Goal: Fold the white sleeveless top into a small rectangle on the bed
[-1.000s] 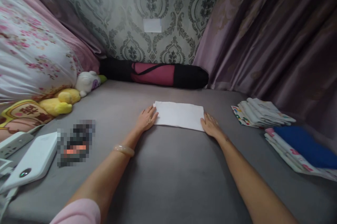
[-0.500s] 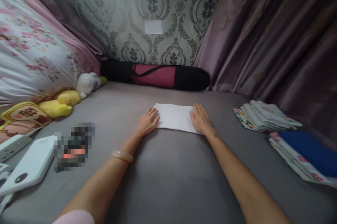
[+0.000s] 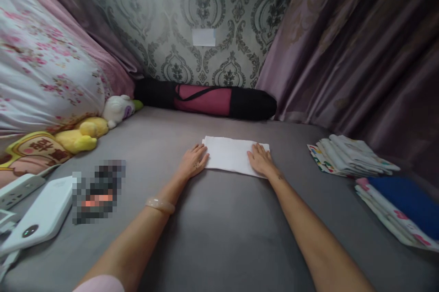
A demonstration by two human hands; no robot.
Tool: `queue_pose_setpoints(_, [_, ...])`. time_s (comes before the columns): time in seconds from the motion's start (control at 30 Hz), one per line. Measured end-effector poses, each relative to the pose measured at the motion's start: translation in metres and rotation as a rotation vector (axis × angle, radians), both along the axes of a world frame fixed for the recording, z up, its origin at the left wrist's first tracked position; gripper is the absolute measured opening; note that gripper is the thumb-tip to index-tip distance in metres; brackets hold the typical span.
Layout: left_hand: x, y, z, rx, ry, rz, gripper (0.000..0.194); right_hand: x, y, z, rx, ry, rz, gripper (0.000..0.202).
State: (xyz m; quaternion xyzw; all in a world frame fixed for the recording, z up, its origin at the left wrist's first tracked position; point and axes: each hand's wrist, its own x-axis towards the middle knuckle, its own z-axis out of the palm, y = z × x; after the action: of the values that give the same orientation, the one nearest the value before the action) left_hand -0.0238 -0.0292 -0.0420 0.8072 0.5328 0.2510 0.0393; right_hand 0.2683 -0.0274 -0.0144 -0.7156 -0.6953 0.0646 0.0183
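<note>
A white folded cloth (image 3: 228, 154) lies flat on the grey bed surface (image 3: 219, 228), roughly rectangular, its long side running left to right. My left hand (image 3: 194, 161) rests at the cloth's left edge, palm down, fingertips touching it. On the cloth's right end lies my right hand (image 3: 260, 159), palm down with the fingers stretched out. Neither hand grips anything. Part of the cloth's right end is hidden under my right hand.
To the right are a stack of folded pale cloths (image 3: 353, 154) and a second stack topped by a blue cloth (image 3: 404, 202). A black and maroon long bag (image 3: 206, 100) lies along the wall. Plush toys (image 3: 77, 138), a power bank (image 3: 43, 214) and a power strip (image 3: 25, 190) sit left.
My right hand has shifted slightly down and inward on the cloth, baring its far right corner. My left hand stays at the left edge. The whole view has shifted a little.
</note>
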Motion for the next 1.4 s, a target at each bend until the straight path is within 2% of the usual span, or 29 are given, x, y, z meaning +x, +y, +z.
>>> queue_pose_setpoints(0.13, [-0.001, 0.0, 0.0, 0.016, -0.024, -0.015, 0.04, -0.03, -0.001, 0.009, 0.096, 0.013, 0.081, 0.057])
queue_pose_setpoints(0.27, [-0.002, 0.001, -0.001, 0.051, -0.047, -0.033, 0.037, -0.05, 0.001, 0.0, 0.121, 0.002, 0.138, 0.055])
queue_pose_setpoints(0.4, [-0.003, 0.003, -0.003, 0.061, -0.094, -0.044, 0.033, -0.049, 0.004, -0.007, 0.071, -0.008, 0.137, 0.056])
queue_pose_setpoints(0.57, [-0.003, 0.005, -0.005, 0.074, -0.156, -0.046, 0.03, -0.056, 0.004, 0.007, -0.013, 0.025, 0.131, 0.057])
queue_pose_setpoints(0.7, [-0.003, 0.006, -0.004, 0.065, -0.167, -0.037, 0.027, -0.083, 0.007, 0.013, 0.055, 0.059, 0.212, 0.057])
queue_pose_setpoints(0.83, [-0.004, 0.007, -0.006, 0.07, -0.172, -0.01, 0.026, -0.104, 0.011, 0.003, 0.127, 0.077, 0.21, 0.055])
queue_pose_setpoints(1.03, [-0.004, 0.006, -0.005, 0.061, -0.184, 0.017, 0.026, -0.106, 0.012, -0.009, 0.131, 0.054, 0.196, 0.055])
queue_pose_setpoints(1.23, [-0.004, 0.007, -0.005, 0.034, -0.206, 0.037, 0.027, -0.112, 0.015, 0.003, 0.033, 0.085, 0.19, 0.053])
queue_pose_setpoints(1.4, [-0.005, 0.011, -0.007, 0.022, -0.296, 0.092, 0.029, -0.143, 0.016, 0.014, 0.035, 0.117, 0.295, 0.051])
